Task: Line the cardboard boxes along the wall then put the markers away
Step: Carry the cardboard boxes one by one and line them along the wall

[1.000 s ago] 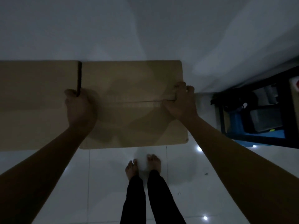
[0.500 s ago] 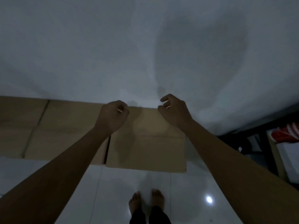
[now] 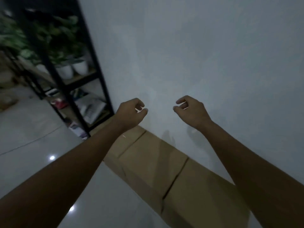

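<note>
left arm: bare, stretched forward from the lower left, wrist slightly bent
left hand (image 3: 130,112): raised, back toward the camera, fingers loosely curled, holding nothing
right arm: bare, stretched forward from the lower right
right hand (image 3: 190,110): raised level with the left, apart from it, fingers loosely curled, holding nothing

Glossy pale tile floor (image 3: 32,129), pretty dim, with a couple of light spots reflecting off it. Cardboard boxes (image 3: 153,162) sit right on it in a row, butted end to end, backs tight against the wall (image 3: 197,55). At the far end of the row a black metal shelf rack (image 3: 92,63) stands on the floor too, holding white plant pots (image 3: 72,68) and blurry clutter lower down.
</note>
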